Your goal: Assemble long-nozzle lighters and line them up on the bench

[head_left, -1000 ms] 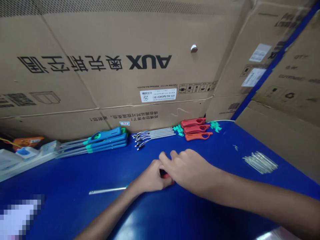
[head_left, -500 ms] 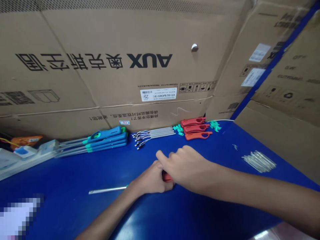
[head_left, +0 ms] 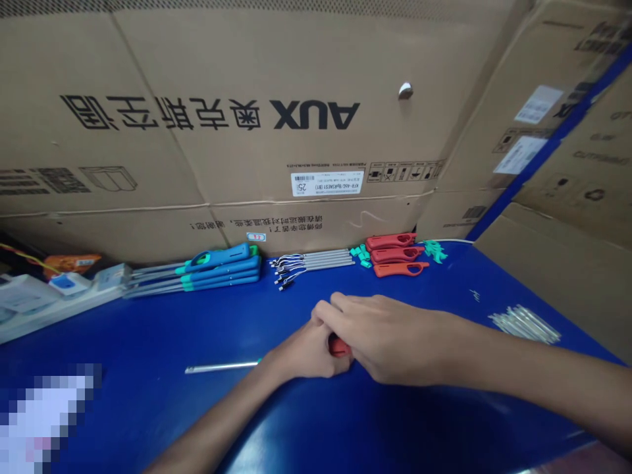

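Observation:
Both my hands meet at the middle of the blue table [head_left: 148, 329]. My left hand [head_left: 309, 352] is closed round a red-handled lighter [head_left: 338, 345], of which only a bit of red shows between the hands. Its thin metal tube [head_left: 222, 367] sticks out to the left along the table. My right hand [head_left: 385, 336] lies over the red handle from the right, fingers curled and pressing on it.
Along the back by the cardboard boxes [head_left: 296, 118] lie blue lighters [head_left: 217, 270], wired metal tubes [head_left: 311, 262], small green parts [head_left: 363, 255] and red handles [head_left: 395, 253]. A bundle of thin metal rods [head_left: 526, 324] lies at the right. A power strip [head_left: 54, 296] sits far left.
My right hand's fingers have lowered and closed down over the red handle against my left hand. The view has shifted slightly to the left.

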The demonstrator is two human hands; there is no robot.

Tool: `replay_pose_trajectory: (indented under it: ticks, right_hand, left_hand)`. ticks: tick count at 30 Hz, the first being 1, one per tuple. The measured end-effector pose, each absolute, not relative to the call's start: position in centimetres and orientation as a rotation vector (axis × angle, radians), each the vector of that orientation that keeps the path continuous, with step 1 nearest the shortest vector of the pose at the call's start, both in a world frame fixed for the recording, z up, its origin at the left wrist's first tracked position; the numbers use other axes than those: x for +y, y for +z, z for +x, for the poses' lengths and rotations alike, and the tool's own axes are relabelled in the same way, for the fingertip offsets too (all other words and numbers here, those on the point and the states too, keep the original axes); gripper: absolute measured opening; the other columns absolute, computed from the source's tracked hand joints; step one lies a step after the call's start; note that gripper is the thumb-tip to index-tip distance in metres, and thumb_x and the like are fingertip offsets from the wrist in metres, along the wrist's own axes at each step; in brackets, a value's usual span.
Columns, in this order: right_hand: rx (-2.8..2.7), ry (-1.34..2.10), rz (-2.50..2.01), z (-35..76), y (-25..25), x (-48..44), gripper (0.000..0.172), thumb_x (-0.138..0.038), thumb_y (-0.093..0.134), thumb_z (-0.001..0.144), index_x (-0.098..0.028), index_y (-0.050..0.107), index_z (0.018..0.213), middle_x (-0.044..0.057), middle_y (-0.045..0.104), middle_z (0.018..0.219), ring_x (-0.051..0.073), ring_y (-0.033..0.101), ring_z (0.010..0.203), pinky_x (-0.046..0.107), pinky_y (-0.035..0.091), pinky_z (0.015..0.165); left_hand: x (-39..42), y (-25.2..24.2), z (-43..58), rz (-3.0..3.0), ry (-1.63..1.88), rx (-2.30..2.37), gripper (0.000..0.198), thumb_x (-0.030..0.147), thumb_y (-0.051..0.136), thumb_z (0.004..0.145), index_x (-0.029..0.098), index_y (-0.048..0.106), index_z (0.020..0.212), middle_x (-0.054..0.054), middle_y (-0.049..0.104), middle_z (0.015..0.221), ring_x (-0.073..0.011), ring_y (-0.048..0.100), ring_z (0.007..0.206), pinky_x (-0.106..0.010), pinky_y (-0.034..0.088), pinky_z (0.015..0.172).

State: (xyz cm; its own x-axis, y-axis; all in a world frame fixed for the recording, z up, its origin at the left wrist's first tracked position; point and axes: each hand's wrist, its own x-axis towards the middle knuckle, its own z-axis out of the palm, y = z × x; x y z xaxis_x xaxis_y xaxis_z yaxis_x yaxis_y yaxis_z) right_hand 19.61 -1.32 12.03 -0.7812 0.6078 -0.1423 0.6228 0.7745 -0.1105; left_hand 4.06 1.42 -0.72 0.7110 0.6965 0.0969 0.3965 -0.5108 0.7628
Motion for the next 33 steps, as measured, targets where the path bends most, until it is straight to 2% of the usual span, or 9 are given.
replay_pose_trajectory:
  ticks: [3, 6, 9, 14, 16, 20, 23, 28, 33]
  right_hand:
    - [2.859, -0.173, 1.026, 19.6, 12.1, -1.3, 0.046, -0.002, 0.058, 0.07, -0.017, 0.047, 0.112, 0.009, 0.061, 0.1, 0.019, 0.06, 0.076, 0.027, 0.032, 0.052]
    - [2.652, 0.025, 1.169, 19.1, 11.8, -1.1, 0.037, -0.007, 0.059, 0.076, -0.012, 0.048, 0.111, 0.01, 0.063, 0.085, 0.02, 0.061, 0.066, 0.029, 0.027, 0.049]
    - [2.599, 0.014, 1.192, 19.2, 11.5, -0.9, 0.034, -0.004, 0.057, 0.074, -0.011, 0.05, 0.107, 0.007, 0.062, 0.072, 0.02, 0.059, 0.062, 0.031, 0.024, 0.049]
    - [2.836, -0.324, 1.025, 20.3, 11.5, -1.0, 0.039, 0.001, 0.054, 0.066, -0.019, 0.046, 0.099, 0.005, 0.06, 0.091, 0.017, 0.058, 0.074, 0.026, 0.032, 0.054]
    - [2.842, -0.298, 1.013, 20.0, 11.7, -1.2, 0.034, -0.002, 0.055, 0.07, -0.019, 0.047, 0.098, 0.008, 0.059, 0.097, 0.018, 0.058, 0.076, 0.027, 0.031, 0.053]
    - [2.626, -0.033, 1.172, 19.0, 12.0, -1.3, 0.032, -0.003, 0.055, 0.075, -0.012, 0.05, 0.106, 0.009, 0.063, 0.084, 0.02, 0.06, 0.064, 0.031, 0.025, 0.049]
    - [2.583, -0.037, 1.23, 18.9, 12.0, -1.1, 0.034, -0.004, 0.057, 0.076, -0.011, 0.05, 0.108, 0.007, 0.063, 0.076, 0.02, 0.06, 0.064, 0.032, 0.024, 0.05]
    - [2.821, -0.277, 1.096, 19.8, 11.7, -1.0, 0.025, -0.008, 0.058, 0.076, -0.017, 0.05, 0.097, 0.007, 0.06, 0.092, 0.018, 0.058, 0.075, 0.027, 0.033, 0.055]
    - [2.644, -0.038, 1.15, 19.4, 11.7, -1.2, 0.027, -0.004, 0.055, 0.077, -0.014, 0.051, 0.103, 0.008, 0.061, 0.084, 0.018, 0.056, 0.062, 0.03, 0.024, 0.05]
  left_hand:
    - [1.5, -0.8, 4.1, 2.179, 0.509, 0.779, 0.021, 0.017, 0.061, 0.068, 0.016, 0.063, 0.089, -0.004, 0.068, 0.091, -0.0191, 0.061, 0.081, -0.026, 0.051, 0.067]
    - [1.7, -0.6, 4.1, 2.197, 0.506, 0.718, 0.014, 0.011, 0.057, 0.065, 0.017, 0.06, 0.077, 0.002, 0.065, 0.078, -0.0128, 0.056, 0.067, -0.022, 0.047, 0.061]
    - [1.8, -0.2, 4.2, 2.215, 0.53, 0.703, 0.017, 0.01, 0.057, 0.062, 0.017, 0.059, 0.078, 0.003, 0.062, 0.076, -0.0105, 0.053, 0.064, -0.02, 0.045, 0.06]
    - [1.8, -0.2, 4.2, 2.231, 0.532, 0.75, 0.013, 0.015, 0.058, 0.064, 0.017, 0.056, 0.077, 0.003, 0.056, 0.072, -0.0106, 0.049, 0.061, -0.02, 0.04, 0.053]
    - [1.7, -0.3, 4.2, 2.241, 0.528, 0.77, 0.01, 0.015, 0.057, 0.064, 0.018, 0.054, 0.074, 0.004, 0.054, 0.069, -0.0109, 0.048, 0.061, -0.02, 0.039, 0.052]
    - [1.6, -0.2, 4.3, 2.267, 0.513, 0.777, 0.01, 0.015, 0.057, 0.062, 0.019, 0.052, 0.069, 0.004, 0.053, 0.066, -0.0109, 0.047, 0.06, -0.021, 0.04, 0.054]
    - [1.6, 0.0, 4.3, 2.286, 0.519, 0.79, 0.012, 0.016, 0.058, 0.061, 0.019, 0.053, 0.073, 0.002, 0.056, 0.074, -0.0123, 0.049, 0.064, -0.022, 0.042, 0.058]
    - [1.5, 0.0, 4.3, 2.307, 0.517, 0.81, 0.013, 0.02, 0.058, 0.065, 0.019, 0.053, 0.077, 0.001, 0.057, 0.078, -0.0138, 0.05, 0.067, -0.023, 0.043, 0.058]
    - [1.4, 0.0, 4.4, 2.319, 0.507, 0.813, 0.01, 0.018, 0.057, 0.064, 0.02, 0.049, 0.07, 0.001, 0.055, 0.076, -0.0136, 0.049, 0.067, -0.023, 0.042, 0.059]
